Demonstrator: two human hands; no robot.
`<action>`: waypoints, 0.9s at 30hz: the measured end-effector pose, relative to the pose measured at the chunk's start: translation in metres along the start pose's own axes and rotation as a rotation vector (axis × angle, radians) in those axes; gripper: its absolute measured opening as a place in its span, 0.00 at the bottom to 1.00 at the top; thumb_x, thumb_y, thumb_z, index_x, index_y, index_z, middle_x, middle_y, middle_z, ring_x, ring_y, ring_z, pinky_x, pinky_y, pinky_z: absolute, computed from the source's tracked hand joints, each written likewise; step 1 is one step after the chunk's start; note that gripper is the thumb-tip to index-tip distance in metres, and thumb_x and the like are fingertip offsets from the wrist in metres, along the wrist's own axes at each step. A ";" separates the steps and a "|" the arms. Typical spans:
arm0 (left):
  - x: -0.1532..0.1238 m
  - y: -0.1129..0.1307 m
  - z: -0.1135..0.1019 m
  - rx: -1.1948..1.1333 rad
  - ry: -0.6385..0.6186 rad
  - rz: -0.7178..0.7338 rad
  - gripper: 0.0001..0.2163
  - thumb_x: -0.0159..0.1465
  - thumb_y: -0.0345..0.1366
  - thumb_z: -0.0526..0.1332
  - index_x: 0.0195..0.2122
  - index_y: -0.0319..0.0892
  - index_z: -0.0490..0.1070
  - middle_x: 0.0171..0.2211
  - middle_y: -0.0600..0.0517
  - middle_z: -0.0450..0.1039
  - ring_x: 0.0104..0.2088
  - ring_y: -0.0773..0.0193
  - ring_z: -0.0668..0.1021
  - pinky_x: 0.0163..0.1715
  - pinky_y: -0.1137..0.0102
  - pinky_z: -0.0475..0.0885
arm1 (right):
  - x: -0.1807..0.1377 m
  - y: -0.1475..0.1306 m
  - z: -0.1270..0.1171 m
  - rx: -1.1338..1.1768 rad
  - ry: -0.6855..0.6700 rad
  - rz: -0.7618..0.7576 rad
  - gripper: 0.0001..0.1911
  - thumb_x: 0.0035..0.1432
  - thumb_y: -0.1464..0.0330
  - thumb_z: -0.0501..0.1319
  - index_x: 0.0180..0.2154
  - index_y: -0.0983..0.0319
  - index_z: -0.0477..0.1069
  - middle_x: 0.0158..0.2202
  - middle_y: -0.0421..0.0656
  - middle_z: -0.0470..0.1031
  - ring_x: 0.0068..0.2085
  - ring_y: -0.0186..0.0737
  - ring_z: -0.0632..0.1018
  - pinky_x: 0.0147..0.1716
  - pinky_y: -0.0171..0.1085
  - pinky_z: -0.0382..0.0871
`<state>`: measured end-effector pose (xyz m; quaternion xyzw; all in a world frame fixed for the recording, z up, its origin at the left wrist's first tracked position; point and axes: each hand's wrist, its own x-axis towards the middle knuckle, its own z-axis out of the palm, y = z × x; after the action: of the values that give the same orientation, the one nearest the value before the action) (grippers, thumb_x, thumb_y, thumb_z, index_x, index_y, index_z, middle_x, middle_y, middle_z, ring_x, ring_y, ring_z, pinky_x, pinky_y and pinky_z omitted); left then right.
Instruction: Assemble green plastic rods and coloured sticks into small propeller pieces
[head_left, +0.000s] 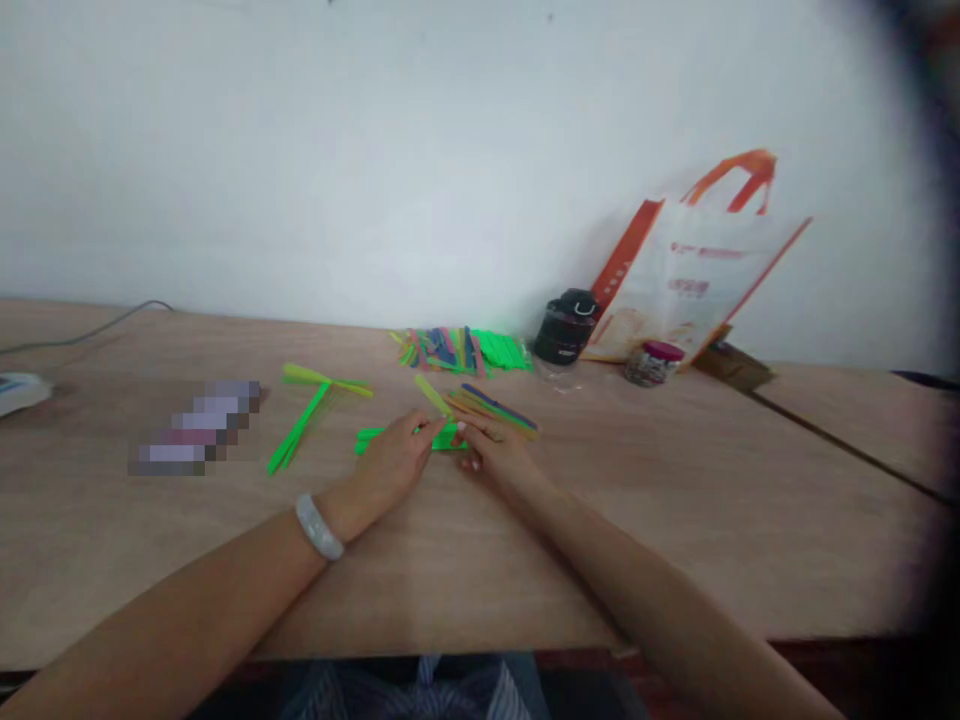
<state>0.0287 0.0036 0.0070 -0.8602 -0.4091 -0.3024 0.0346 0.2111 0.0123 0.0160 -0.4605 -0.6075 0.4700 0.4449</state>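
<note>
Two bare hands meet at the middle of the light wooden surface [637, 560], the left hand [391, 468] and the right hand [499, 455], close enough that their fingertips nearly touch. The left grip looks pressed together on a flat bright green craft stick [397, 437] lying across the surface, and a pale white bangle [317, 526] circles that wrist. The right grip's fingers [480, 436] lie curled on the stick's other end (whether they pinch it, I cannot tell).

Taking the hands as the clock's centre, with 12 toward the wall, a slim yellow-green craft stick [433, 395] tilts up at about 11 o'clock, just beside a small fan of multicoloured wooden sticks [491, 412] at 1 o'clock. Farther off at 12 sits a loose heap of multicoloured craft sticks [461, 350]. At 10 o'clock, a green and yellow stick assembly [315, 410] lies flat in a T shape.

Toward 2 o'clock, a black cylindrical jar [566, 328] and a clear jar with a pink lid [652, 364] stand before a white paper bag with orange handles [694, 270], which leans against the wall.
</note>
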 end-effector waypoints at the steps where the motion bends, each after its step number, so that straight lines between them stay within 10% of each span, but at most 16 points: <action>1: 0.000 0.000 -0.001 0.022 -0.018 -0.010 0.16 0.67 0.28 0.49 0.54 0.41 0.66 0.39 0.48 0.68 0.37 0.62 0.72 0.38 0.67 0.72 | 0.000 0.001 0.001 -0.038 -0.006 -0.021 0.18 0.52 0.57 0.59 0.39 0.62 0.76 0.25 0.39 0.72 0.18 0.28 0.64 0.19 0.32 0.61; 16: -0.006 0.001 0.001 0.215 -0.075 0.021 0.17 0.66 0.26 0.47 0.54 0.40 0.65 0.37 0.47 0.68 0.36 0.62 0.73 0.35 0.69 0.71 | -0.008 0.005 0.006 -0.294 0.016 -0.163 0.13 0.57 0.61 0.55 0.34 0.57 0.77 0.23 0.39 0.72 0.22 0.35 0.68 0.23 0.33 0.60; 27: -0.007 0.001 0.001 0.173 -0.044 0.029 0.16 0.66 0.26 0.48 0.52 0.42 0.66 0.37 0.49 0.67 0.36 0.64 0.72 0.35 0.71 0.70 | -0.012 0.002 0.009 -0.353 0.007 -0.344 0.15 0.58 0.65 0.54 0.44 0.54 0.76 0.43 0.42 0.78 0.46 0.46 0.75 0.48 0.45 0.66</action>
<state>0.0263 -0.0017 0.0023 -0.8661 -0.4221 -0.2464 0.1044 0.2051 -0.0006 0.0110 -0.4225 -0.7482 0.2722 0.4332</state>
